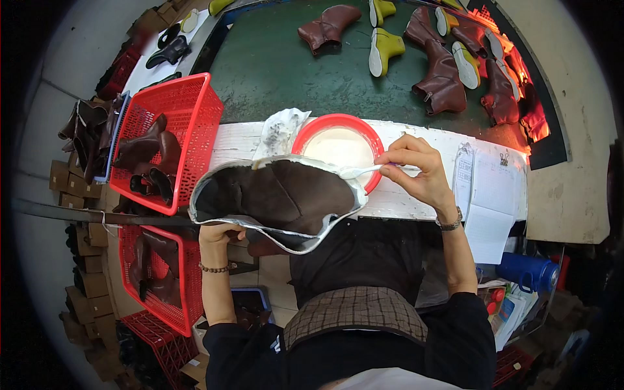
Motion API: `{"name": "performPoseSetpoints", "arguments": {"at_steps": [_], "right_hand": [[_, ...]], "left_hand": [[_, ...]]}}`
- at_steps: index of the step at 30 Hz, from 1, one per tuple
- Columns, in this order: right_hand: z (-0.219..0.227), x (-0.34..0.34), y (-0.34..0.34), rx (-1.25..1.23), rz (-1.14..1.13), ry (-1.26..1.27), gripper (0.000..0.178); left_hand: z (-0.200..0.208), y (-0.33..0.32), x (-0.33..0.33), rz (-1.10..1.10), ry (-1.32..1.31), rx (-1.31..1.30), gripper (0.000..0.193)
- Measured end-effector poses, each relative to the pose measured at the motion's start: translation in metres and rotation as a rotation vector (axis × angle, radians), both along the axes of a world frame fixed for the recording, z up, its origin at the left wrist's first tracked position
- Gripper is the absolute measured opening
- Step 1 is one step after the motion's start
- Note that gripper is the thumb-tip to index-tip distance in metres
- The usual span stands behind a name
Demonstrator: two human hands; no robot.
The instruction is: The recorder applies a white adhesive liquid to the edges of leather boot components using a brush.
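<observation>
Fingers of the right hand (419,168): thumb and forefinger pinch a slim white tool (369,170), the other fingers loosely bent.
Slim white tool: it points leftward, its far end at the boot upper's right-hand edge.
Fingers of the left hand (224,233): mostly hidden beneath the boot upper; how they grip cannot be told.
Brown boot upper (279,195): between the two hands, in front of the person, its dark inside facing up, a whitish band along its edge.
Red bowl (376,144): on the white tabletop (234,140), just beyond the upper, with creamy white stuff (337,144) inside.
Stained white cloth (281,132): beside the bowl, to its left.
Green surface (260,78): beyond the white tabletop, bearing brown boots (441,84) and yellow-green boot-shaped pieces (387,52) with pale soles.
Red baskets (203,110): at the left, brown leather pieces (146,153) inside.
Papers (489,224): right of the right hand, partly overhanging the near edge.
Blue flask (528,272): lower right, lying on its side.
</observation>
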State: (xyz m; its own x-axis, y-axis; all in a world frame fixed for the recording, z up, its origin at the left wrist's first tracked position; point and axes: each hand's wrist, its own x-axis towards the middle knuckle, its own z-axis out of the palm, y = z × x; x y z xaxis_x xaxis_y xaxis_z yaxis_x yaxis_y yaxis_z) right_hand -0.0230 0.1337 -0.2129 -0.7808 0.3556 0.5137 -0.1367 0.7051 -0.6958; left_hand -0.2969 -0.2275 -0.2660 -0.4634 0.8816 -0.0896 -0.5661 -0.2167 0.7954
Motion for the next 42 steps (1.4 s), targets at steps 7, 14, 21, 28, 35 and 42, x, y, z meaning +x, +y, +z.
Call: {"name": "performPoseSetpoints", "arguments": {"at_steps": [7,14,21,28,35,42], "right_hand": [[0.004,-0.026,-0.006,-0.067,0.118,0.027,0.016],[0.021,-0.036,-0.01,-0.132,0.033,0.184,0.017],[0.015,-0.046,-0.015,-0.029,0.126,0.24,0.021],[-0.015,-0.043,-0.013,-0.097,0.141,0.149,0.021],[0.007,-0.028,-0.008,0.009,0.044,0.098,0.016],[0.039,-0.051,-0.002,0.188,0.132,0.043,0.015]], "left_hand": [[0.004,0.056,0.022,-0.313,0.169,0.434,0.051],[0.018,0.04,0.025,-0.195,-0.053,-0.057,0.091],[0.005,0.062,0.038,-0.251,0.004,0.305,0.096],[0.013,0.048,0.035,-0.226,-0.155,0.123,0.096],[0.033,0.052,0.026,-0.456,-0.108,-0.125,0.057],[0.046,0.065,0.042,-0.595,-0.162,-0.27,0.061]]}}
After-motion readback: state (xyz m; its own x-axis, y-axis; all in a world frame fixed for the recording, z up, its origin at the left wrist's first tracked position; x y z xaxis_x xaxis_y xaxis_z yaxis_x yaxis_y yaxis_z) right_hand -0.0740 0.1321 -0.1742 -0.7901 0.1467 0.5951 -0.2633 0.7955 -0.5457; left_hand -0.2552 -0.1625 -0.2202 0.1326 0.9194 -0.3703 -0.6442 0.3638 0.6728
